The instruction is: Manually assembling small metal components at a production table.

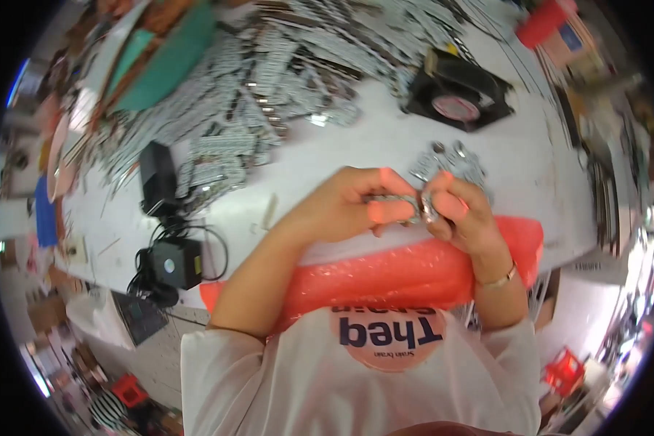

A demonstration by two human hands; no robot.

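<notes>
My left hand (345, 206) is closed on a small silvery strip (394, 198), pinched between thumb and fingers. Close beside it, my right hand (461, 212) grips a small shiny metal piece (427, 207), whose exact kind I cannot make out. Orange-pink covers sit on several fingertips of both hands. The two held pieces are nearly touching, above the table in front of my body. Just beyond my right hand lies a small heap of silvery pieces (469, 163). Under my forearms runs a red bubble-wrap roll (385, 275) along the table's near edge.
A large pile of silvery strips (283, 73) spreads over the far side of the white table (327, 152). A black fan (458, 91) stands at the far right. Black power adapters (178, 261) with tangled cables lie on the left. Behind them is a green container (171, 65).
</notes>
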